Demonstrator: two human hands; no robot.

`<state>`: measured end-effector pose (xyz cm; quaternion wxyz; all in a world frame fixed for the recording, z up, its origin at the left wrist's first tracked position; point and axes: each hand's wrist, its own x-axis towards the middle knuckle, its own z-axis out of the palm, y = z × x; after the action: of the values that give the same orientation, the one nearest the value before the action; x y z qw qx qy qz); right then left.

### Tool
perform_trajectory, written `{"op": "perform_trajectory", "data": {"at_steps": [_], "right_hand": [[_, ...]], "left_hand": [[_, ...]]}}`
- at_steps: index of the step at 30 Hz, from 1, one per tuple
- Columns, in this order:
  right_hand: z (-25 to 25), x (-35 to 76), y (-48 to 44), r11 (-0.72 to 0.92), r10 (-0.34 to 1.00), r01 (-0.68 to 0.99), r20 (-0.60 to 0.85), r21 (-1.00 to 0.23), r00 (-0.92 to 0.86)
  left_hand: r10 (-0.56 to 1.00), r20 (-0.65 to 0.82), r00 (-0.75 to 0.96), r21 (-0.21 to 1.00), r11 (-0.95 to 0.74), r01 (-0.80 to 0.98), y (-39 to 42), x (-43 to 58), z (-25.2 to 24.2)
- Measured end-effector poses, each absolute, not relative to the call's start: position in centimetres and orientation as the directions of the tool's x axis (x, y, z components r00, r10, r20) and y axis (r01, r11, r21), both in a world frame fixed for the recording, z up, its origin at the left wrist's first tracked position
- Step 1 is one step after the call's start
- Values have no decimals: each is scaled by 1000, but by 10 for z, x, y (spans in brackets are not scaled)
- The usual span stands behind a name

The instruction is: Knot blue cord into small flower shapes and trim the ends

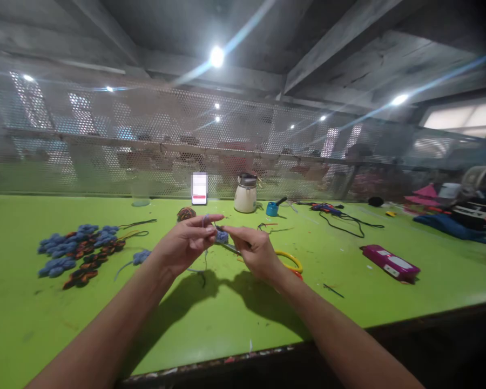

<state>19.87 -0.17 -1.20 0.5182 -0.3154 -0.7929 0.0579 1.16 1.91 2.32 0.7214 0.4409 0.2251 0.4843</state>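
Observation:
Above the green table, my left hand (pixel 186 240) pinches a small blue crochet piece (pixel 222 237), with blue yarn (pixel 206 220) looped over its raised index finger. My right hand (pixel 256 253) is closed on a crochet hook (pixel 231 248), whose grey handle shows under the fingers. The hook's tip meets the piece between both hands; the exact stitch is too small to make out. A strand of yarn (pixel 204 265) hangs below my left hand. Left of my left wrist lies a blue crocheted flower (pixel 141 256) with a loose tail.
Blue crocheted flowers (pixel 59 246) and dark orange-black ones (pixel 89 266) lie left. Behind my hands are a multicoloured yarn ball (pixel 185 214), a phone (pixel 200 189), a pale jug (pixel 245 195) and a blue pot (pixel 272 209). Rightward are a yellow ring (pixel 294 259), a corded tool (pixel 328 209) and a magenta case (pixel 391 263).

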Motion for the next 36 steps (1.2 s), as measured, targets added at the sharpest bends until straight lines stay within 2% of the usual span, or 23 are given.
{"op": "perform_trajectory", "data": {"at_steps": [3, 5, 7, 10, 15, 19, 28, 36], "right_hand": [[-8, 205, -3, 776, 526, 580, 762, -249, -377], [-5, 207, -4, 767, 535, 602, 742, -225, -404], [-3, 208, -6, 789, 548, 540, 733, -292, -404], [-4, 206, -5, 793, 601, 386, 709, -471, -370], [-11, 203, -1, 681, 728, 233, 607, -695, -318], [-10, 202, -3, 566, 811, 123, 524, -815, -262], [-6, 195, -6, 311, 932, -102, 324, -945, -165], [-7, 193, -2, 258, 962, -109, 266, -960, -66]], "left_hand": [[902, 69, 425, 862, 161, -482, 20, 10, 25], [911, 45, 409, 865, 169, -472, 21, 8, 26], [909, 47, 414, 869, 167, -465, 23, 8, 26], [890, 76, 449, 878, 153, -453, 25, 7, 24], [892, 33, 452, 910, 160, -383, 25, 8, 23], [901, 0, 434, 912, 178, -370, 23, 9, 25], [936, 2, 352, 929, 129, -348, 20, 15, 23], [954, -3, 299, 963, 83, -255, 14, 23, 21]]}}
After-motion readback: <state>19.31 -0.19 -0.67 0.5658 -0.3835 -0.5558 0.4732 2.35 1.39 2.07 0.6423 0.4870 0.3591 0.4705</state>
